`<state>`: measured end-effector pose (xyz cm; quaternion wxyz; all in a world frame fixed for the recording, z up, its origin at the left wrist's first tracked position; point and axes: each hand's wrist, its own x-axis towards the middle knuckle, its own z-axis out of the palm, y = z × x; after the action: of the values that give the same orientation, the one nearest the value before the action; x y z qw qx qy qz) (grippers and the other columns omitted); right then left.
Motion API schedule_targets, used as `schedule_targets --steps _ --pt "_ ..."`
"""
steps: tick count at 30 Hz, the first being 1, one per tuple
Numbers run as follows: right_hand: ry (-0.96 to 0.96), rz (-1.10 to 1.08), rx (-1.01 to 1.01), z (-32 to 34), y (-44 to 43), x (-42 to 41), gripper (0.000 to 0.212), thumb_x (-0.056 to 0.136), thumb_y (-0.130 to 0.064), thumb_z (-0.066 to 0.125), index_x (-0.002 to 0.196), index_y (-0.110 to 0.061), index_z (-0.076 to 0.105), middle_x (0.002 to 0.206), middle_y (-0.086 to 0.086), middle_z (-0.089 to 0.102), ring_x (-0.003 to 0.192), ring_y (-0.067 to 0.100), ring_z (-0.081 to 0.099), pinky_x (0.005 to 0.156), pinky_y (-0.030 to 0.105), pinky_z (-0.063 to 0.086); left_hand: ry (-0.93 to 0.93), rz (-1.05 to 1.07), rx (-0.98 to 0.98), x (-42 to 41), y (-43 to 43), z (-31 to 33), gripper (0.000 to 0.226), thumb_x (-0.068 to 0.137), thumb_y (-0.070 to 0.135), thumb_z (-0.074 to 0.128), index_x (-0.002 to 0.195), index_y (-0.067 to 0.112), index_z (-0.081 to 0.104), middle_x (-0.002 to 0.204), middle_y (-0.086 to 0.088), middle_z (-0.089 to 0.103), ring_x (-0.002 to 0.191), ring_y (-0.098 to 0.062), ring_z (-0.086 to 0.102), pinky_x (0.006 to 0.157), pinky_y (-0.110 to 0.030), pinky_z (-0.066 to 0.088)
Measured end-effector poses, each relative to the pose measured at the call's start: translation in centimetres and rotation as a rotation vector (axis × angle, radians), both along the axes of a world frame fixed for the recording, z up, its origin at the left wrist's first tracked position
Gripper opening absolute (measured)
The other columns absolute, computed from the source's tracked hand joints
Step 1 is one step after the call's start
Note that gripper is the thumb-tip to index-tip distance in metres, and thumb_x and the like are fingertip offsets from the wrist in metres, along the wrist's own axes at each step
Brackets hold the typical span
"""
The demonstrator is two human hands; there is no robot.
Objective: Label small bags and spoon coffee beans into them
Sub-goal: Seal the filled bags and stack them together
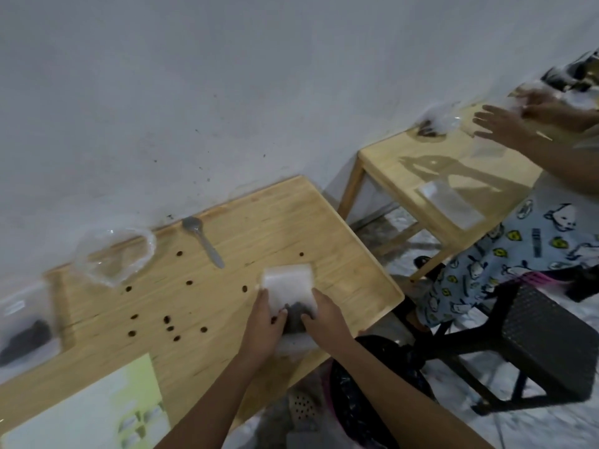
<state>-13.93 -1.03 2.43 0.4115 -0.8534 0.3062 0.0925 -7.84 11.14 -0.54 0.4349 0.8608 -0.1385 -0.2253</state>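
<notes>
**Forearms (207, 393) reach forward, small bag (287, 285) held two-handed**

Print on the sheet (90, 409) beside the left forearm is too blurred to read. Both the left hand (264, 322) and right hand (324, 319) grip the small bag from either side, thumbs pinching its lower front, where dark coffee beans (293, 315) sit inside. Left of the left hand, loose beans (168, 324) dot the table (227, 361); a spoon (203, 243) lies beyond them.

A pale wooden table (291, 215) stands against a white wall (227, 76) flecked with dark specks. Just beside it, to the right, is a second wooden table (405, 163) of the same kind (its legs plainly visible). A person in light blue cartoon-print clothes (534, 241) sits at it, with a black plastic stool (544, 345) near them on the mottled white floor (551, 426).
</notes>
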Motion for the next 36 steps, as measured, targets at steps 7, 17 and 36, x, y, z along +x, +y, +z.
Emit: schedule_targets --steps 7,17,36 --pt "-0.117 -0.007 -0.002 -0.2 -0.7 0.2 0.033 0.087 -0.011 0.055 0.120 -0.008 0.050 0.117 0.007 0.054 0.095 0.010 0.047 0.064 0.001 0.035 -0.035 0.090 -0.023 -0.8 -1.0 0.3 0.055 0.095 0.017 0.051 0.143 0.005 0.028 0.146 -0.012 0.037 0.124 -0.023 0.046 0.088 -0.009 0.029" --pt "-0.347 -0.056 0.099 3.0 1.5 4.4 0.020 0.088 -0.007 0.060 0.108 -0.009 0.062 0.102 0.002 0.062 0.091 0.011 0.055 0.069 0.004 0.042 -0.025 0.418 -0.393 2.7 4.0 3.5 0.022 0.090 0.012 0.059 0.112 0.019 0.058 0.112 -0.005 0.061 0.084 -0.023 0.066 0.076 -0.040 0.056" --pt "0.051 0.780 0.178 -1.6 21.9 7.6 0.011 0.083 -0.011 0.065 0.091 -0.003 0.063 0.081 0.002 0.060 0.071 0.005 0.055 0.066 0.017 0.045 -0.017 1.097 -0.536 1.8 31.7 4.9 0.025 0.082 0.008 0.068 0.097 0.028 0.069 0.109 -0.008 0.069 0.101 -0.031 0.065 0.090 -0.044 0.052"
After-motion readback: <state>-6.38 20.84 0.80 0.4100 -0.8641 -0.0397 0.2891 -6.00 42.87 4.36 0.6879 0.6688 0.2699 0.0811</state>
